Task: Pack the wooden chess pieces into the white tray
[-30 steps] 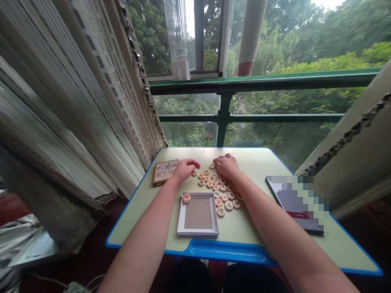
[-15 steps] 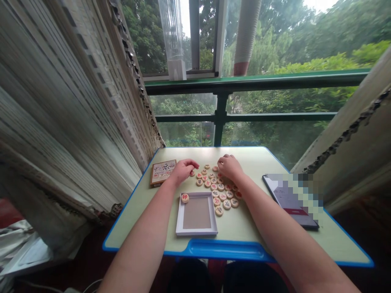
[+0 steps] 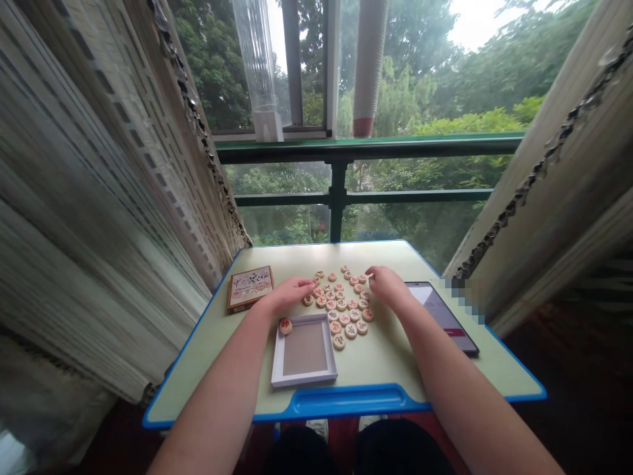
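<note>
Several round wooden Chinese chess pieces (image 3: 341, 304) lie flat in a loose cluster, marked with red or black characters. At their left edge is my left hand (image 3: 295, 290), open, fingers stretched over the nearest pieces; its fingertips hide part of them. My right hand (image 3: 388, 285) is at the cluster's right side with fingers loosely bent and apart, and no piece shows in it. A shallow white box tray (image 3: 332, 349) stands in front of the pieces. One red-marked chess piece (image 3: 285, 326) rests at the tray's upper left corner.
A box lid with Chinese chess lettering (image 3: 250, 288) lies on the left of the table (image 3: 376, 254). On the right is a dark-edged tablet (image 3: 445, 320), partly behind my right forearm. A blue pen groove (image 3: 349, 399) runs along the front edge. Curtains hang on both sides.
The view has turned slightly right. My right hand has moved off the pieces to their right side, uncovering several. My left hand has come closer to the cluster's left edge.
</note>
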A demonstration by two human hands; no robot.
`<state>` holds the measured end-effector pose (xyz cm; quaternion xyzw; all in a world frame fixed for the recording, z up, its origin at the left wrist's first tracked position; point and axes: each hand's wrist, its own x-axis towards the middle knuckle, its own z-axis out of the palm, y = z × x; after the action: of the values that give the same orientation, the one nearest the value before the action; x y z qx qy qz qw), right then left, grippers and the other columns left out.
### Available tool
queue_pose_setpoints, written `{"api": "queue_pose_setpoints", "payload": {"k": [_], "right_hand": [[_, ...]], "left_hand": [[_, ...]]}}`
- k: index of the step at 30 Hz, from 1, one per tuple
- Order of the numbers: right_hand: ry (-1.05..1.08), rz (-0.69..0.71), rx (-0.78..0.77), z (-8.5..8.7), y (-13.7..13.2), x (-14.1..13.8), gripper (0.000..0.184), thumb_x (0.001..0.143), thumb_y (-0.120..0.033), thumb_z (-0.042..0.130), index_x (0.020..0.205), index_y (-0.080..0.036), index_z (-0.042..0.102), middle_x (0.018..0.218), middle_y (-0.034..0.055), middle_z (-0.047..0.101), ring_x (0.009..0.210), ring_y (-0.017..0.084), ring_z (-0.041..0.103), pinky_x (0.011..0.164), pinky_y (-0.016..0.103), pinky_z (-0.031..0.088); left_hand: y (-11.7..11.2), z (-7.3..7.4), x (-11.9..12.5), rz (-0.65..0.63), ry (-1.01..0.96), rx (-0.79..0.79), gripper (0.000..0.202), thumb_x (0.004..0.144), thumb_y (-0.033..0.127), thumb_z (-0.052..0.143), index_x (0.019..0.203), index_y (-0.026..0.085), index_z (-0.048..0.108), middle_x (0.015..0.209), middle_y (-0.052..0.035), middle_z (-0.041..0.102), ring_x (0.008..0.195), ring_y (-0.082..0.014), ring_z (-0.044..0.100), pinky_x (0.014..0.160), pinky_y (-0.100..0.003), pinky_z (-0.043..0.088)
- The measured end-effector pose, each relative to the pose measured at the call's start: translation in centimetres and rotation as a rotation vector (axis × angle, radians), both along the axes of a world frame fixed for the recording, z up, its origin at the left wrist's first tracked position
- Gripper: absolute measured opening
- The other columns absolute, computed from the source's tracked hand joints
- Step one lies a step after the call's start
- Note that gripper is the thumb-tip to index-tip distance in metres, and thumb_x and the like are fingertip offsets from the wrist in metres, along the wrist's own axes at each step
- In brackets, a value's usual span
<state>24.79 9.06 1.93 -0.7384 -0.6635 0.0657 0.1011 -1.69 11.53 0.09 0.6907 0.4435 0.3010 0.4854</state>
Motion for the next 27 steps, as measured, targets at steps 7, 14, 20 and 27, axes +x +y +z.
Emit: {"api": "queue_pose_setpoints", "payload": {"k": [7, 14, 20, 27], "right_hand": [[0.063, 0.101, 0.035, -1.3, 0.2, 0.8, 0.035, 0.081, -0.01, 0.046, 0.107, -0.02, 0.068, 0.112, 0.0069, 0.064, 0.098, 0.017, 0.06, 0.085, 0.021, 0.041], [0.121, 0.142, 0.092, -1.1, -0.3, -0.5, 0.038, 0.083, -0.013, 0.044, 0.115, -0.018, 0.064, 0.109, 0.0075, 0.065, 0.097, 0.017, 0.059, 0.085, 0.022, 0.041], [0.179, 0.32, 0.165, -0.9, -1.0, -1.4, 0.028, 0.082, -0.021, 0.051, 0.102, -0.018, 0.071, 0.112, 0.0097, 0.062, 0.101, 0.021, 0.057, 0.09, 0.027, 0.039], [0.136, 0.291, 0.11, -0.8, -0.9, -2.0, 0.026, 0.082, -0.019, 0.051, 0.101, -0.017, 0.07, 0.108, 0.0098, 0.063, 0.084, 0.017, 0.061, 0.077, 0.023, 0.042]], "left_hand": [[-0.7, 0.7, 0.0, 0.043, 0.029, -0.026, 0.024, 0.066, 0.03, 0.068, 0.087, 0.019, 0.074, 0.096, -0.0081, 0.071, 0.078, -0.0181, 0.061, 0.069, -0.026, 0.045], [-1.1, 1.6, -0.2, 0.188, -0.016, 0.054, 0.026, 0.064, 0.03, 0.068, 0.086, 0.017, 0.073, 0.091, -0.0087, 0.07, 0.08, -0.0196, 0.061, 0.071, -0.028, 0.045], [-0.8, 2.0, -1.0, 0.194, 0.032, 0.128, 0.033, 0.068, 0.037, 0.061, 0.09, 0.014, 0.069, 0.095, -0.0089, 0.069, 0.085, -0.0196, 0.061, 0.076, -0.03, 0.045], [-1.5, 2.9, -0.9, 0.136, 0.189, 0.152, 0.032, 0.069, 0.039, 0.057, 0.085, 0.013, 0.068, 0.086, -0.0073, 0.069, 0.076, -0.0169, 0.059, 0.07, -0.028, 0.044]]}}
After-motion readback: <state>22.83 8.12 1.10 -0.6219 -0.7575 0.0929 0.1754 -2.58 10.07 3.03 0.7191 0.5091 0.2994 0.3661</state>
